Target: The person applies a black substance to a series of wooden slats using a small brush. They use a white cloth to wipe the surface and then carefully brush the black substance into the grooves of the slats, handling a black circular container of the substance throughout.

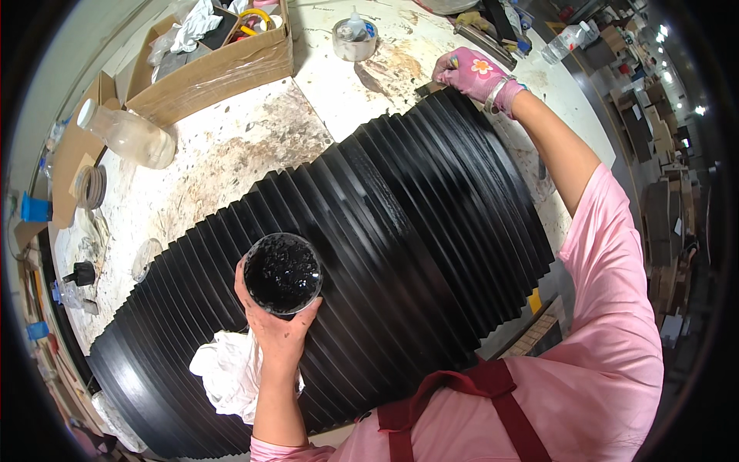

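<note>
A large black ribbed bellows [346, 223] lies slantwise across the table in front of me. My left hand [279, 331], bare and stained with dark spots, is wrapped round a clear cup [283, 274] of glossy black paste above the ribs. A crumpled white cloth [229, 373] lies on the bellows beside that wrist. My right hand [476, 75], in a pink glove with a flower on it, is closed at the bellows' far right edge. By its fingertips shows a small dark flat piece [429, 89]; its kind is unclear, and the fingers partly hide it.
On the stained white table [269, 123] stand a cardboard box [212, 77] of odds and ends, a cloudy plastic bottle [127, 135] and a tape roll [355, 40] with a small squeeze bottle inside. Tools [493, 35] and a clear bottle [566, 42] lie at the far right.
</note>
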`<move>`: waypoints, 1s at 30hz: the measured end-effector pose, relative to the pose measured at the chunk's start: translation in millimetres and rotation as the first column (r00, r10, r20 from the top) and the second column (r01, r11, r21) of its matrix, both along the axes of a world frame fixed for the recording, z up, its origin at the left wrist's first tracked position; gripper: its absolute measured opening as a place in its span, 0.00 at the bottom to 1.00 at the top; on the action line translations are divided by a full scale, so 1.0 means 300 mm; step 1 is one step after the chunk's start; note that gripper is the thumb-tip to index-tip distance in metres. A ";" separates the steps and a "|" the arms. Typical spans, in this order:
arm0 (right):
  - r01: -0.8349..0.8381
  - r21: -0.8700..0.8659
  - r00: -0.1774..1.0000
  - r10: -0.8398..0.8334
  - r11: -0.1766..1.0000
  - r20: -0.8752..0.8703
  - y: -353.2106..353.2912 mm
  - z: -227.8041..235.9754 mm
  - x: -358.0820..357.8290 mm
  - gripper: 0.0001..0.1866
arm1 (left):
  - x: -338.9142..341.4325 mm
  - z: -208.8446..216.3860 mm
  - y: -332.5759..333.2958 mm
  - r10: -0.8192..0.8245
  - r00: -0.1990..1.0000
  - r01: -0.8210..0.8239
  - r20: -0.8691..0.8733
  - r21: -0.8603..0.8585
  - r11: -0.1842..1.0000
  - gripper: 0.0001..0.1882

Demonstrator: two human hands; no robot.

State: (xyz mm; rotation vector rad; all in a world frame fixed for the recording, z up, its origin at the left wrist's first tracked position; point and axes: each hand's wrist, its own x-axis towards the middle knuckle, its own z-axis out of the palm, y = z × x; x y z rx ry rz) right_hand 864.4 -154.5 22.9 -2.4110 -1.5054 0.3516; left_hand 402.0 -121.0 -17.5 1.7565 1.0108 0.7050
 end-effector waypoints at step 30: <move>-0.014 0.021 0.994 0.017 1.000 -0.112 -0.072 -0.024 -0.036 0.10 | -0.009 -0.012 0.001 -0.017 0.999 0.018 -0.038 0.037 0.999 0.58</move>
